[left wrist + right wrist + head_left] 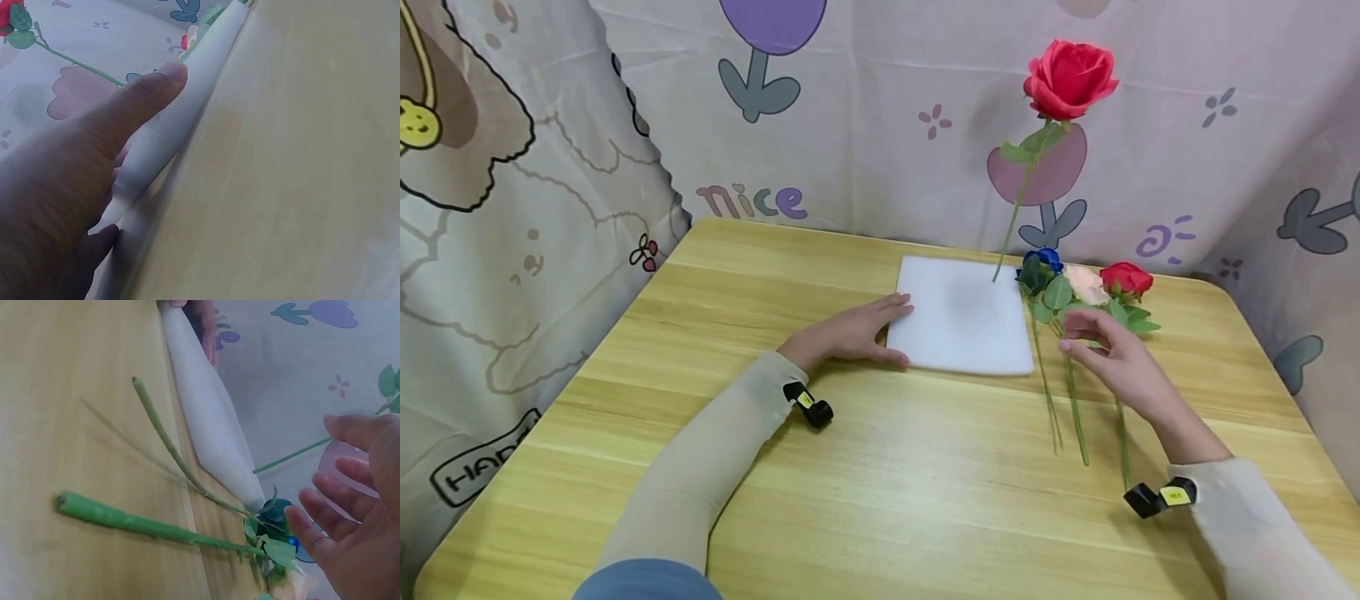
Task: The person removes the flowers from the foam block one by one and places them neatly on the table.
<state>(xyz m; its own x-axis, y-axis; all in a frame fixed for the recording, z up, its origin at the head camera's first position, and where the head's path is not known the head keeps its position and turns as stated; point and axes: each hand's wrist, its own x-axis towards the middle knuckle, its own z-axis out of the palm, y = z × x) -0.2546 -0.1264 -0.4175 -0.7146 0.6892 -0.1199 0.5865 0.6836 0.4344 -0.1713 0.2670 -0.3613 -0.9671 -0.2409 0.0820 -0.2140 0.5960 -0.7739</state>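
Note:
A white foam block [955, 333] lies flat on the table, and a red rose [1071, 79] stands in its back right part, leaning slightly right. My left hand [850, 332] rests against the block's left edge, fingers and thumb extended. To the right of the block lie a blue rose [1045, 260], a pale pink rose [1086, 284] and a second red rose [1126, 278], their green stems toward me. Over these stems hovers my right hand [1116, 367], fingers loosely bent. The right wrist view shows nothing between its fingers [334, 497].
The wooden table [880, 500] reaches back to a printed cloth [865, 125], which hangs behind and at both sides. Loose stem ends, one a thick green stem [131, 520], spread over the table near my right wrist.

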